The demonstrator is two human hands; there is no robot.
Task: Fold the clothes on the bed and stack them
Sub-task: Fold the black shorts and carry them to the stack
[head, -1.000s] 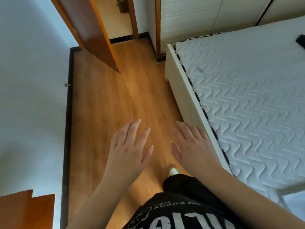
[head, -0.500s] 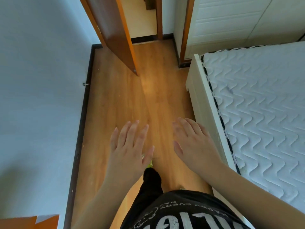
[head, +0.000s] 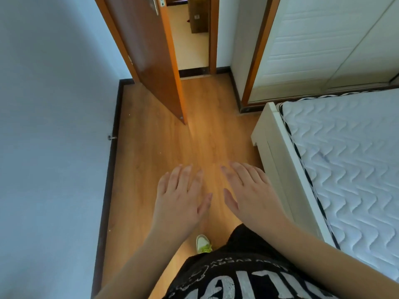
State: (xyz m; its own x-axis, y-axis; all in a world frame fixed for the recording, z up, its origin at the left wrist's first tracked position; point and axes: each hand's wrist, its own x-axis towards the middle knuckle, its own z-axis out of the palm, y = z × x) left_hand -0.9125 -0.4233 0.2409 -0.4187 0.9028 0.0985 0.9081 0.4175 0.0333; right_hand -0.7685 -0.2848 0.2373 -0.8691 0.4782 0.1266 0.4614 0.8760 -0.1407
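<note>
Both hands hover palm-down over the wooden floor, fingers straight and spread, holding nothing. My left hand (head: 182,197) is at the centre of the view and my right hand (head: 251,190) is beside it, close to the bed's white frame (head: 278,156). The bed (head: 349,160) fills the right side with a bare white quilted mattress. No clothes are in view.
An open brown wooden door (head: 149,55) stands ahead on the left, with a doorway behind it. A white wardrobe (head: 319,44) stands beyond the bed. A blue wall (head: 49,126) runs along the left. A narrow strip of wooden floor (head: 151,147) lies between wall and bed.
The view has swung left and forward along the aisle toward the door. The bed has slid right in the view and a dark item on it has left the frame. Both hands stay open.
</note>
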